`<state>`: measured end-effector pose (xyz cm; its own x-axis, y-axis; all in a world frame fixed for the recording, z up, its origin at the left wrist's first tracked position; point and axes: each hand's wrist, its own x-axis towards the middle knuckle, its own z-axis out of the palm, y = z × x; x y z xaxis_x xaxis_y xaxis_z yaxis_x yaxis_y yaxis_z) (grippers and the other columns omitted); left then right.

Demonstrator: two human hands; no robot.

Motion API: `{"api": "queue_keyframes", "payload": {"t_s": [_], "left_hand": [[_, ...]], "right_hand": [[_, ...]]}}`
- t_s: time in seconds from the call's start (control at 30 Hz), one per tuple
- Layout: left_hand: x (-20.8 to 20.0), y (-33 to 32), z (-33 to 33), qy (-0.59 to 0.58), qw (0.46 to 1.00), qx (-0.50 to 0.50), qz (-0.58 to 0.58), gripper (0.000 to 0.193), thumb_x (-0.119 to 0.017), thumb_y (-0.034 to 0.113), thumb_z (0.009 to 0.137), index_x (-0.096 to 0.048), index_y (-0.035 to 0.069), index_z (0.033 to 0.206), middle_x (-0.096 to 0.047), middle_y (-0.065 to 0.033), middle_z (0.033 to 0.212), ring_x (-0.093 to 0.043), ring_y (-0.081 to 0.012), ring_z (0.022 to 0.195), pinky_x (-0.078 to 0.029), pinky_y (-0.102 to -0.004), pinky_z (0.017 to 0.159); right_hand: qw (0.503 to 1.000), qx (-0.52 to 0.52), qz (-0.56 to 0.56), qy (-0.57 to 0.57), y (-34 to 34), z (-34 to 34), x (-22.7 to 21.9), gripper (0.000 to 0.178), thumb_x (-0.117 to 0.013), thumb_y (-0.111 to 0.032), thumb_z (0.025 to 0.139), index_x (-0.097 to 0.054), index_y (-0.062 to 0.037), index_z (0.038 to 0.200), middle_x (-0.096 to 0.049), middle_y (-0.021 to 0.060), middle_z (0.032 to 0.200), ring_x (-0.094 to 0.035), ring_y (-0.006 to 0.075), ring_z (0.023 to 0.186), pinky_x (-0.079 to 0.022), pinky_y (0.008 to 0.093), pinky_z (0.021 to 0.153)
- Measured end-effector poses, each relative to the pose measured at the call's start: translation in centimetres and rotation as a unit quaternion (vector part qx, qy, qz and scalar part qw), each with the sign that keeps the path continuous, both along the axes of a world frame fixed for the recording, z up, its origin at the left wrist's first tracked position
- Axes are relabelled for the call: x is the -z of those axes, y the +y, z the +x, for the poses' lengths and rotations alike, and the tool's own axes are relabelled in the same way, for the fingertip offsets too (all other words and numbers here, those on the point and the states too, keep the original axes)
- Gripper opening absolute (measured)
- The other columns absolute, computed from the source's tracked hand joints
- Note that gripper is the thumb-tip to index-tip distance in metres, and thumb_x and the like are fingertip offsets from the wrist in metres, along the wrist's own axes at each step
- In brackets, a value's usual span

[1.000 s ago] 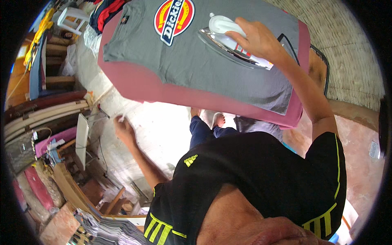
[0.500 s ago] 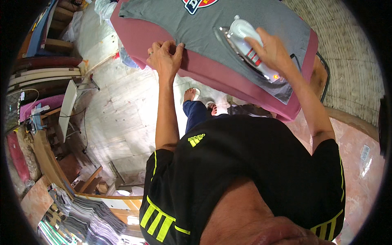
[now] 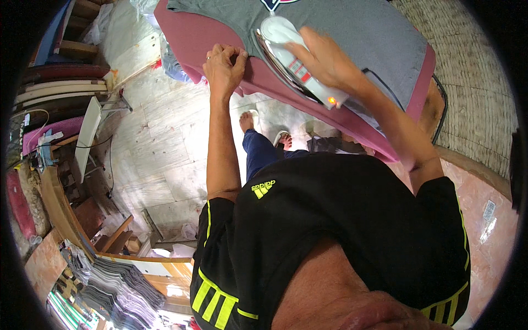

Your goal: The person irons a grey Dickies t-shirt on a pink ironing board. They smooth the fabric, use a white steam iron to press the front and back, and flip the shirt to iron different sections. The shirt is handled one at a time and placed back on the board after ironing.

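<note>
A grey T-shirt (image 3: 368, 38) with a printed patch at its far edge lies spread over a dusty-pink ironing cloth (image 3: 198, 33). My right hand (image 3: 324, 58) is wrapped round the handle of a white electric iron (image 3: 300, 69), whose small orange light glows. The iron's soleplate rests along the shirt's near edge, its rounded front pointing away to the left. Left of the iron, my left hand (image 3: 224, 69) has thumb and fingers pinched together at the shirt's near edge; the fingertips partly hide the fabric there.
A black cord (image 3: 385, 82) loops behind my right forearm. Right of the ironing surface lies a ribbed pale mat (image 3: 473, 82). Boards and a small white folding table (image 3: 91, 137) stand at the left. Folded clothes (image 3: 121, 289) are stacked at lower left. My feet are on pale floor tiles (image 3: 159, 132).
The iron, in my right hand, has slid left along the shirt toward my left hand and come to the near edge. My left hand has drawn its fingers together and stays near the same place.
</note>
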<state>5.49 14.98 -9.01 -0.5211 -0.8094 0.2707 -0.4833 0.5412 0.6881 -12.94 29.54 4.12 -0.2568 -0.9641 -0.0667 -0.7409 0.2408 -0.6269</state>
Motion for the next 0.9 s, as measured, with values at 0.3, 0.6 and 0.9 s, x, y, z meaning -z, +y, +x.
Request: {"api": "queue_keyframes", "payload": {"t_s": [0.3, 0.6, 0.9], "left_hand": [[-1.0, -0.4, -0.4, -0.015, 1.0, 0.015, -0.013, 0.023, -0.073, 0.031, 0.084, -0.076, 0.008, 0.088, -0.065, -0.0096, 0.093, -0.061, -0.0312, 0.09, -0.048, -0.0437, 0.079], [-3.2, -0.8, -0.2, -0.085, 0.992, 0.076, -0.047, 0.021, -0.069, 0.03, 0.087, -0.075, 0.011, 0.093, -0.066, -0.0118, 0.099, -0.061, -0.0344, 0.093, -0.046, -0.05, 0.079], [-1.9, 2.6, -8.1, 0.001, 0.947, 0.279, -0.161, 0.059, -0.054, 0.042, 0.098, -0.045, 0.006, 0.144, -0.041, -0.0243, 0.15, -0.037, -0.0463, 0.138, -0.03, -0.0638, 0.107]], "right_hand": [[0.999, 0.04, -0.018, -0.002, -0.8, 1.0, 0.7, 0.043, -0.054, -0.039, 0.101, -0.051, 0.0032, 0.1, -0.063, 0.0295, 0.085, -0.061, 0.0476, 0.079, -0.045, 0.0516, 0.07], [0.996, -0.012, 0.023, 0.08, 0.7, -3.0, -1.2, 0.045, -0.051, -0.046, 0.102, -0.054, -0.0014, 0.111, -0.063, 0.0274, 0.1, -0.06, 0.0426, 0.095, -0.044, 0.0517, 0.081], [0.978, 0.183, -0.009, 0.095, 11.5, -2.6, -0.2, 0.035, -0.056, -0.036, 0.102, -0.054, -0.0016, 0.109, -0.06, 0.0225, 0.074, -0.06, 0.0413, 0.068, -0.046, 0.0455, 0.063]]}}
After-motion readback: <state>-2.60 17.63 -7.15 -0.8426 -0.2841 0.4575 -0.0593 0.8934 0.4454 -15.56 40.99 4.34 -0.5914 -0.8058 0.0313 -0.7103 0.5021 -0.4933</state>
